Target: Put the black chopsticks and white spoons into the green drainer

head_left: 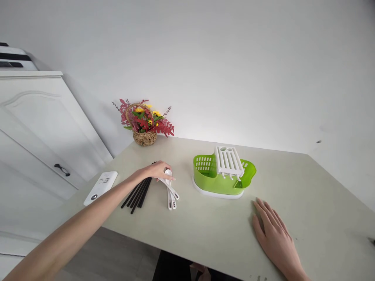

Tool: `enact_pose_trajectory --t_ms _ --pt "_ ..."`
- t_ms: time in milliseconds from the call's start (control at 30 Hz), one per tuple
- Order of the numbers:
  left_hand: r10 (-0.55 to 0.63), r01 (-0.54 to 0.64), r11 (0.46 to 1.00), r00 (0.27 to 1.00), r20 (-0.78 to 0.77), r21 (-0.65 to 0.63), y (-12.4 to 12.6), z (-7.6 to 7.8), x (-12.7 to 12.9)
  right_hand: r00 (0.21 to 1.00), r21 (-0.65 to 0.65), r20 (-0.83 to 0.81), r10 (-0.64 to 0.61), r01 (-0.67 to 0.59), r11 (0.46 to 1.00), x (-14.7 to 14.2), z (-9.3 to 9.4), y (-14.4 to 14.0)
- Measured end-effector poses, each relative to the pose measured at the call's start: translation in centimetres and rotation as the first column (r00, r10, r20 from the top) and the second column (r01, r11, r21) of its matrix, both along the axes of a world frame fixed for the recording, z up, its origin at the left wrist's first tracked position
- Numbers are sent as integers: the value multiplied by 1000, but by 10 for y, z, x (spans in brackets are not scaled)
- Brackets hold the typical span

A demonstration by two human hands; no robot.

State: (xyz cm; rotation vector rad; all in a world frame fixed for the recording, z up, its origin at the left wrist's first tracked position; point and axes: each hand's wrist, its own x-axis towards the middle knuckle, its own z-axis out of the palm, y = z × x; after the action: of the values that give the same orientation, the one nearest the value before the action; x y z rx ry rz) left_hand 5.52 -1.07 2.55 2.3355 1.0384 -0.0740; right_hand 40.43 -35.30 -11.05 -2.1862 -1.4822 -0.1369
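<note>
White spoons [170, 189] lie in a small overlapping bunch on the desk [205, 230], between the black chopsticks [144, 195] and the green caddy [208, 182], with their handles toward the near edge. The left hand [160, 171] is over their bowl ends, thumb and fingers bent in around them; the fingertips partly hide the contact, so I cannot tell whether it has closed on one spoon, on several or on none. The right hand [274, 240] rests palm down and empty, its fingers extended on the desk, near the caddy's right end but apart from it.

The handles cross, so lifting one spoon could drag or flip another, and a pinch on a smooth, curved bowl might slip. The chopsticks run close under the left wrist; a low sideways sweep could set them rolling out of line. The forearm also passes just beside the white device [102, 184] and could nudge it. The caddy's slotted white top [230, 171] sits high across the green body, so a knock from either hand might tip or shift it.
</note>
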Motion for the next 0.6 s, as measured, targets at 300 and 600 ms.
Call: enact_pose_trajectory --t_ms 300,600 --pt "-40 37 995 999 32 89 9 -10 0 1000 -5 -9 -4 4 1000 -3 5 -1" --pt "-81 67 919 996 20 389 17 -21 0 1000 -20 -14 -5 4 1000 -3 5 -2"
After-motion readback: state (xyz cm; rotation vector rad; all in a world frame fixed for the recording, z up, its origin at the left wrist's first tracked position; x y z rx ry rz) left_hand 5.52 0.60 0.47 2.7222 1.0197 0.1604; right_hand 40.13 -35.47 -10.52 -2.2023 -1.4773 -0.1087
